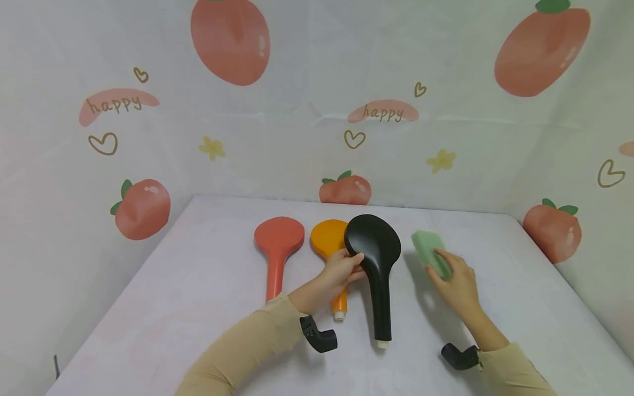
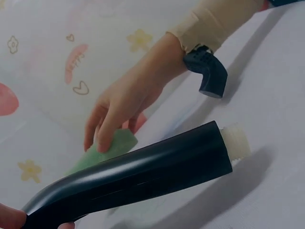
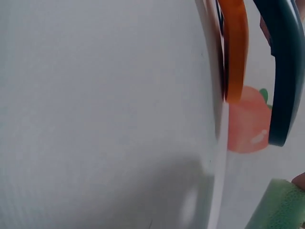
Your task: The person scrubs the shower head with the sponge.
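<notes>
My left hand [image 1: 343, 269] grips a black shower head [image 1: 380, 291] at its neck, thumb on the front. The round head points up and away, and the handle, ending in a pale threaded tip [image 2: 237, 143], slopes toward me. In the right wrist view the black head is raised off the table. To its right my right hand [image 1: 458, 283] pinches a light green sponge [image 1: 425, 246] between thumb and fingers, held over the table a little apart from the shower head. Only the sponge's edge [image 3: 281, 207] shows in the right wrist view.
An orange shower head [image 1: 327, 236] lies behind my left hand, partly covered by it and the black one. Left of that lies a red shower head [image 1: 278, 247], its lower handle hidden by my sleeve. The white table [image 1: 163, 330] meets a printed backdrop [image 1: 292, 148] behind.
</notes>
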Available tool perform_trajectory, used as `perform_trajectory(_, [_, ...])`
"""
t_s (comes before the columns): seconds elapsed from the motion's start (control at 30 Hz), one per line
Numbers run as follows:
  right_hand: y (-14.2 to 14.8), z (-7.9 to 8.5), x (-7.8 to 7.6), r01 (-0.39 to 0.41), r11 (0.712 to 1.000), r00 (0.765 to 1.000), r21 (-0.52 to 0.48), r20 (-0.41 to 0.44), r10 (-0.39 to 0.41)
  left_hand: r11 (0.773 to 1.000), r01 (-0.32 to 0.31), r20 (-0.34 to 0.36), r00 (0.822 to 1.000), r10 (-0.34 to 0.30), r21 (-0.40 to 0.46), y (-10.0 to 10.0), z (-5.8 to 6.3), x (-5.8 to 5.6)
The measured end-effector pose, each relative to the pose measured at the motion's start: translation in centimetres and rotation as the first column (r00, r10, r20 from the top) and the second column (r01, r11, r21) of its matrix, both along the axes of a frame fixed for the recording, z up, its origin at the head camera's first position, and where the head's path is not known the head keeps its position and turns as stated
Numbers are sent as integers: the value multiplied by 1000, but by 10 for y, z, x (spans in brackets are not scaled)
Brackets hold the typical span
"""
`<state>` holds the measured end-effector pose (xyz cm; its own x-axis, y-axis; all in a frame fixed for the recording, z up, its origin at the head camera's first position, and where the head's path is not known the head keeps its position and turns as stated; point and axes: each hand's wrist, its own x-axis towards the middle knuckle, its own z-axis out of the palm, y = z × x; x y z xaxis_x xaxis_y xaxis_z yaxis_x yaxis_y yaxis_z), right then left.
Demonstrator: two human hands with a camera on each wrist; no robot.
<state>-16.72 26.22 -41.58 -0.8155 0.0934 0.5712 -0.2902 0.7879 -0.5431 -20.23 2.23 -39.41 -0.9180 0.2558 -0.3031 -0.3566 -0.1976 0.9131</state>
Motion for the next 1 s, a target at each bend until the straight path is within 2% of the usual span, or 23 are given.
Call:
perform_trajectory(0.2, [5,-1,0,27,999,999,20,45,-27,1000,0,12,1000,0,-27,17,-9,-9])
perform_trajectory(0.33, [8,-1,1,45,999,996,26,81,-46,999,-22,36,999,24,-35,26,-15,-16])
perform_trajectory(0.63, [12,-1,4,70,997,983,25,165,-73,996,-34,57,998,38,-82,43,-13,-20])
perform_trajectory(1.0, [16,3,7,97,994,966,57,237,-108,995,-58,108,992,67,-86,54,-30,-39])
